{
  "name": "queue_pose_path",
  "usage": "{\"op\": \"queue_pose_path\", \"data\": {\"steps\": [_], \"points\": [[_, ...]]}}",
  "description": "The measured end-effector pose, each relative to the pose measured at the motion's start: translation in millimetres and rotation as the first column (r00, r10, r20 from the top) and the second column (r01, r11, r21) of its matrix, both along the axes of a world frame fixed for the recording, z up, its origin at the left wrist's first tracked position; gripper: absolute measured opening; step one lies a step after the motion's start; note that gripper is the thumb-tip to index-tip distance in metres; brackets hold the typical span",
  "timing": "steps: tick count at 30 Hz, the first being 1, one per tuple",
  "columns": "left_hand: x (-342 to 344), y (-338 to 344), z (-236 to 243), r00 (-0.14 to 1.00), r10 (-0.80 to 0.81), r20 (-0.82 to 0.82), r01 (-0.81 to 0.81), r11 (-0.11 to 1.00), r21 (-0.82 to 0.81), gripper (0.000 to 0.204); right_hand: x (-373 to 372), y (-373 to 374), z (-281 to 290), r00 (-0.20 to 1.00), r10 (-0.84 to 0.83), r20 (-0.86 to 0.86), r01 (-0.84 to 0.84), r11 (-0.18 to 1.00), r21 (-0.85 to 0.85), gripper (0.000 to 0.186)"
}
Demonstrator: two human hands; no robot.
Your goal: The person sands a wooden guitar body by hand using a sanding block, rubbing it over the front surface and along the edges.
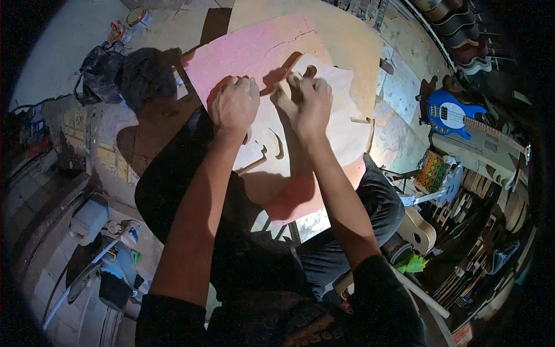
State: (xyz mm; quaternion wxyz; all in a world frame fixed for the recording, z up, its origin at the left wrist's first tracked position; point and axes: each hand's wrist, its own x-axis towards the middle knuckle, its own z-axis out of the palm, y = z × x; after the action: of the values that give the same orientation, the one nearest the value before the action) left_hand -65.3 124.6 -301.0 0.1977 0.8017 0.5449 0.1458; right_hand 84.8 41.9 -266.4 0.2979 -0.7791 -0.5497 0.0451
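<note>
Got a pale wooden piece (341, 124) lying on a pink board (254, 49), spilling past the board's right edge. Left hand (236, 104) is curled down near the board's left edge, right hand (306, 104) is bunched over the wood's upper part. Honestly can't tell if either's clamped on anything.

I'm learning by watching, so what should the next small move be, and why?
Perhaps lift the right hand aside: it covers the upper part of the pale wooden piece, hiding the surface beneath, while the left hand, also close in, looks placed to steady it.
</note>
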Motion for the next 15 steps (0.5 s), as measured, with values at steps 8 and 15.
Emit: {"op": "queue_pose_path", "data": {"steps": [8, 15], "points": [[-4, 5, -7, 1.000, -0.001, -0.026, 0.003, 0.997, 0.078, 0.035, -24, -75, -7, 0.985, 0.171, 0.015, -0.170, 0.983, -0.065, 0.047], [-7, 2, -11, 1.000, 0.018, 0.004, -0.019, 0.995, 0.093, 0.035, -18, -108, -13, 0.965, 0.254, -0.060, -0.256, 0.966, -0.034, 0.044]]}}
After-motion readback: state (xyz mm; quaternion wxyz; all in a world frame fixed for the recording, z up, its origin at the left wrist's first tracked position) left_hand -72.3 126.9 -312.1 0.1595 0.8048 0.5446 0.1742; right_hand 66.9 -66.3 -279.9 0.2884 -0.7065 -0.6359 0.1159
